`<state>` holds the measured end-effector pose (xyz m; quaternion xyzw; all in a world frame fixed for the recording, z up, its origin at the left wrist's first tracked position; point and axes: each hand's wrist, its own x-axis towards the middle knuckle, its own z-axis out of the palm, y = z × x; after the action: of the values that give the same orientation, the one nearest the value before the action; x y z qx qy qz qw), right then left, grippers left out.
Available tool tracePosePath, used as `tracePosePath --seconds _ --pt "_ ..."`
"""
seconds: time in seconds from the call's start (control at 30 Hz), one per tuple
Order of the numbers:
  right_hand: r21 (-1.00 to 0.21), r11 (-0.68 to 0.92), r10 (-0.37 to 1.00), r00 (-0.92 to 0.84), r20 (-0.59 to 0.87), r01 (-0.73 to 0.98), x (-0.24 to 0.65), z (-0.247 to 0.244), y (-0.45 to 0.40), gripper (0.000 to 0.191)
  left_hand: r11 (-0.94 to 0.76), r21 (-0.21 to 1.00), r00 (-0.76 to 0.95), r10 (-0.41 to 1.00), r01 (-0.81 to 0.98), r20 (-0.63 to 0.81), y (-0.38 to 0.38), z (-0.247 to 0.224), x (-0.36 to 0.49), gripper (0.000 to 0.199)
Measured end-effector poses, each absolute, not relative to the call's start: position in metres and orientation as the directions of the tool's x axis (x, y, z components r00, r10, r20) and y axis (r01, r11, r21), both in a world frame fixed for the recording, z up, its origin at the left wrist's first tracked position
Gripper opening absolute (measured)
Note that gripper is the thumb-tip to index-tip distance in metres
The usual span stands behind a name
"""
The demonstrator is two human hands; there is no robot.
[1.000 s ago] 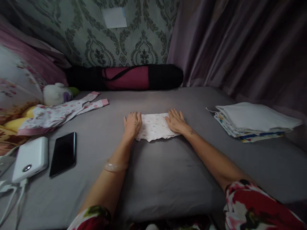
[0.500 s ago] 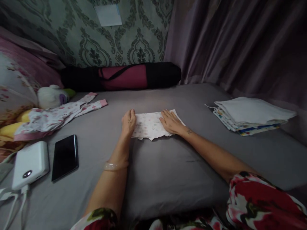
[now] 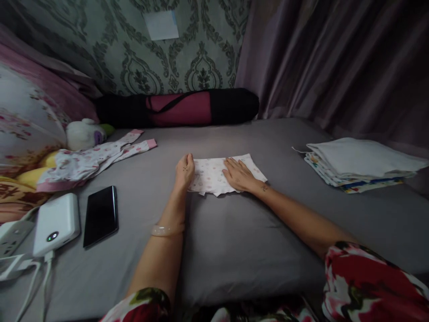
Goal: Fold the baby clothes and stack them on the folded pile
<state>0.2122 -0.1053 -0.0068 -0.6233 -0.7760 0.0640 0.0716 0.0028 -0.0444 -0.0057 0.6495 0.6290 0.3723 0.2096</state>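
Observation:
A small white garment (image 3: 209, 172) with a pale pink and grey print lies folded into a flat strip on the grey bed sheet. At its left edge my left hand (image 3: 185, 170) is closed, thumb side up, with the edge of the cloth in its fingers. My right hand (image 3: 239, 174) lies flat on the right half of the garment, palm down and fingers stretched out. Part of the print is hidden beneath it. A small tag shows at the near edge of the cloth.
Printed baby trousers (image 3: 87, 161) are spread at the left, by a plush toy (image 3: 82, 134). Nearer are a phone (image 3: 101, 217), a white power bank (image 3: 57, 223) and a power strip (image 3: 15, 235) with cables. Folded cloths (image 3: 362, 158) are stacked right. A long black-and-red bag (image 3: 181, 108) lies along the wall.
My view has turned slightly left, so everything sits further right. Over the garment, my right hand has slid a little to the left; my left hand stays at its edge.

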Motion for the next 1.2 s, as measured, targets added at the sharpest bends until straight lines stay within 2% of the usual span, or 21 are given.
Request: tracePosePath --seconds 0.63,0.73,0.9,1.2 --pt "-0.221 0.298 0.954 -0.291 0.065 0.929 0.162 -0.006 -0.100 0.059 -0.111 0.783 -0.136 0.960 0.612 0.243 -0.034 -0.015 -0.013 0.035" --pt "-0.223 0.291 0.956 -0.291 0.033 0.930 0.157 -0.005 -0.100 0.060 -0.085 0.797 -0.173 0.957 0.598 0.232 -0.032 -0.014 -0.015 0.034" --pt "-0.240 0.308 0.951 -0.302 0.063 0.920 0.148 -0.003 -0.099 0.059 -0.070 0.819 -0.225 0.945 0.570 0.238 -0.029 -0.015 -0.018 0.032" --pt "-0.252 0.321 0.947 -0.313 0.071 0.913 0.134 -0.003 -0.092 0.060 -0.073 0.816 -0.214 0.948 0.573 0.235 -0.028 -0.017 -0.021 0.035"
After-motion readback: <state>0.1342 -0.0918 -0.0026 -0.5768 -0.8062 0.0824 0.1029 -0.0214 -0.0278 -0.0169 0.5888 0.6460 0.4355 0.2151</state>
